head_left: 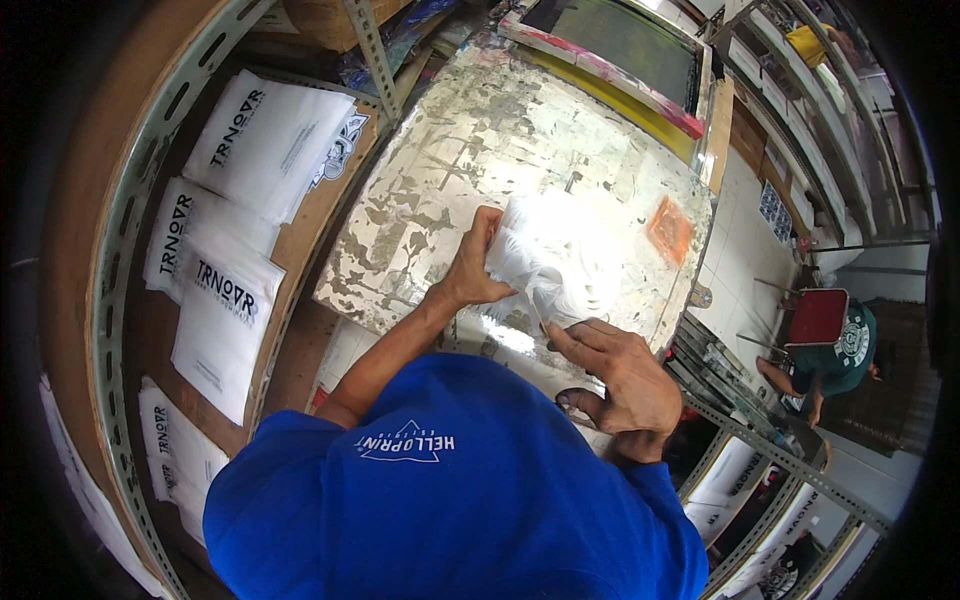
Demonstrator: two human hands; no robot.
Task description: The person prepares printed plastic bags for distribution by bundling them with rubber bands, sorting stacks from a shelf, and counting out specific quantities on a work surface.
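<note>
A bundle of thin, glossy white sheets, perhaps plastic, lies ruffled on the worn, paint-spotted tabletop. Glare washes out much of its surface. My left hand grips its left side, thumb at the near edge and fingers going behind it. At the near right edge is my right hand, its index finger stretched toward the sheets and its thumb held apart below. Dark smudges mark the right fingertips. Whether that hand pinches a sheet edge is hard to see, but nothing shows between thumb and fingers.
A framed printing screen stands at the table's far end. An orange patch lies on the right. Left shelves hold stacks of printed white bags. A person in a dark green shirt is by a red chair at right.
</note>
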